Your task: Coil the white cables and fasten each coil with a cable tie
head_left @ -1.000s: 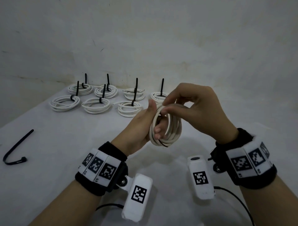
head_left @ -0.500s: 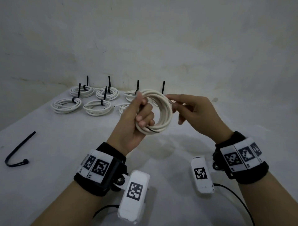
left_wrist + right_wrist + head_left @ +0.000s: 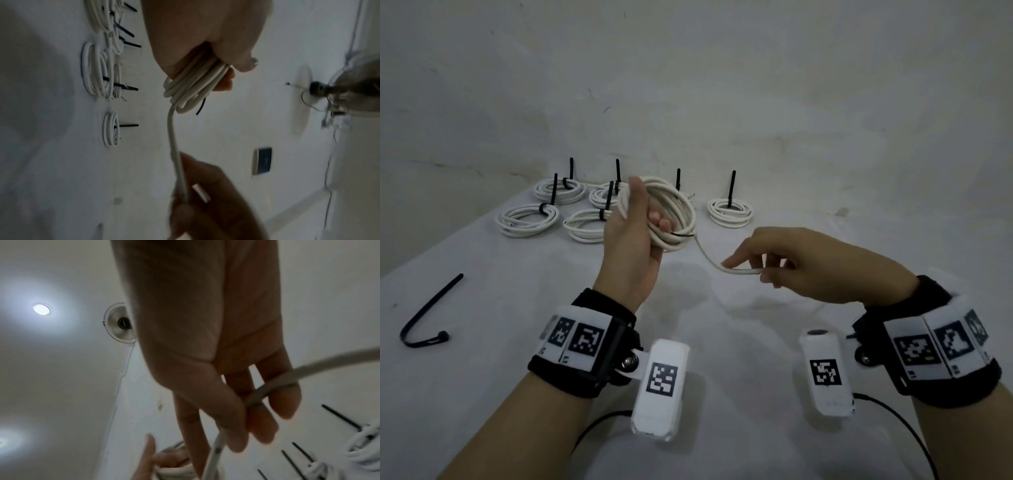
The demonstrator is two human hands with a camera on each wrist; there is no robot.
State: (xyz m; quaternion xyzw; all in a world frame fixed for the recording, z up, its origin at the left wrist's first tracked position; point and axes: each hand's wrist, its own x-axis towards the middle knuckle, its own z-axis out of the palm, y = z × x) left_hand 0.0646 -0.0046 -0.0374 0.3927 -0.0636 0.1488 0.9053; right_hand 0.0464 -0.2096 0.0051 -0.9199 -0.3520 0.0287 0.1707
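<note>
My left hand (image 3: 635, 236) is raised above the table and grips a coil of white cable (image 3: 674, 212), fingers curled through its loops (image 3: 195, 82). A loose tail of that cable (image 3: 709, 255) runs down and right to my right hand (image 3: 784, 263), which pinches it (image 3: 265, 389) between thumb and fingers. A short dark wire end (image 3: 201, 105) sticks out of the coil. A loose black cable tie (image 3: 428, 315) lies bent on the table at the left.
Several tied white coils (image 3: 527, 219) with upright black tie tails (image 3: 732, 188) sit in rows at the back of the white table (image 3: 482, 394), near the wall. Black camera cords (image 3: 893, 418) trail by my forearms.
My left hand lifted the coil up and back. My right hand drew away to the right and down, pulling a tail of cable out of the coil.
</note>
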